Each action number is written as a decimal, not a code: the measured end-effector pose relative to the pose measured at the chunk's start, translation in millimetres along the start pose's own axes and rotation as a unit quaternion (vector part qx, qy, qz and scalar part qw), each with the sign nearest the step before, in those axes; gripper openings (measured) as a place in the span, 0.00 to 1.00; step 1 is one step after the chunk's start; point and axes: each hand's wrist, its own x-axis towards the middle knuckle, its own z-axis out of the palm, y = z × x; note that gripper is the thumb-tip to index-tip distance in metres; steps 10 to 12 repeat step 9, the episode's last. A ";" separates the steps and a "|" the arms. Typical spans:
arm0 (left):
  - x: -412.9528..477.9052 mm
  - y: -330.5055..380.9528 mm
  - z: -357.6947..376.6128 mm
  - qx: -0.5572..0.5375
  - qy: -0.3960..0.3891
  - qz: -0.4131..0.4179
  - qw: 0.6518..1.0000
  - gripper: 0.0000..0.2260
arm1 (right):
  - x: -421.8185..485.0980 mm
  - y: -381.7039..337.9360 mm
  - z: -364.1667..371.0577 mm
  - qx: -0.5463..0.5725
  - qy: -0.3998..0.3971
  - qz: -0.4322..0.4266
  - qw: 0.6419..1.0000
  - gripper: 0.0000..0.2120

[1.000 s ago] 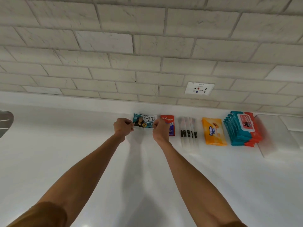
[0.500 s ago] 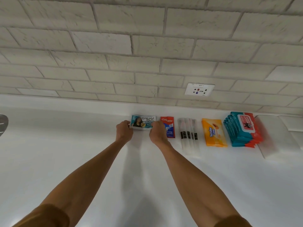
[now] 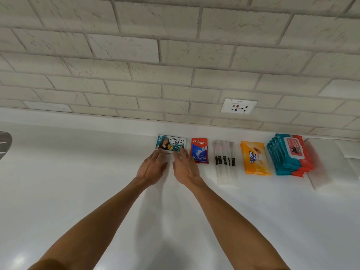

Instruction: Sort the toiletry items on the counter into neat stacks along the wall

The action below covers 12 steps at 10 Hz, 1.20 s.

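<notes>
A teal and white Cream Silk sachet stack (image 3: 172,143) lies flat on the white counter (image 3: 78,182) against the wall. My left hand (image 3: 151,168) and my right hand (image 3: 185,168) rest just in front of it, fingers spread, fingertips touching its near edge. To its right lie a red Colgate sachet (image 3: 199,150), several clear-wrapped toothbrushes (image 3: 226,162), an orange Tender Love wipes pack (image 3: 255,157) and a stack of teal and red wipes packs (image 3: 290,154).
The brick wall holds a white power socket (image 3: 239,106) above the row. A grey metal object (image 3: 4,144) shows at the left edge. A white recessed area (image 3: 335,152) lies at the far right.
Both hands set the Cream Silk sachets down flat by the wall, let go and opened, drawing back slightly toward me.
</notes>
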 end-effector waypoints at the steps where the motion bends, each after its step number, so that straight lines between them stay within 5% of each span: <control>1: 0.6 -5.5 2.4 0.025 -0.014 0.011 1.000 0.22 | 2.0 0.3 -0.7 -0.003 -0.005 -0.001 1.000 0.29; 4: 6.7 -1.0 -3.1 0.052 -0.070 -0.034 0.996 0.27 | 15.9 1.6 -4.8 -0.002 -0.037 0.019 0.999 0.32; 12: 2.7 20.3 -22.4 0.037 -0.037 -0.063 0.997 0.30 | 2.4 -2.9 -29.9 -0.014 -0.001 0.022 1.000 0.33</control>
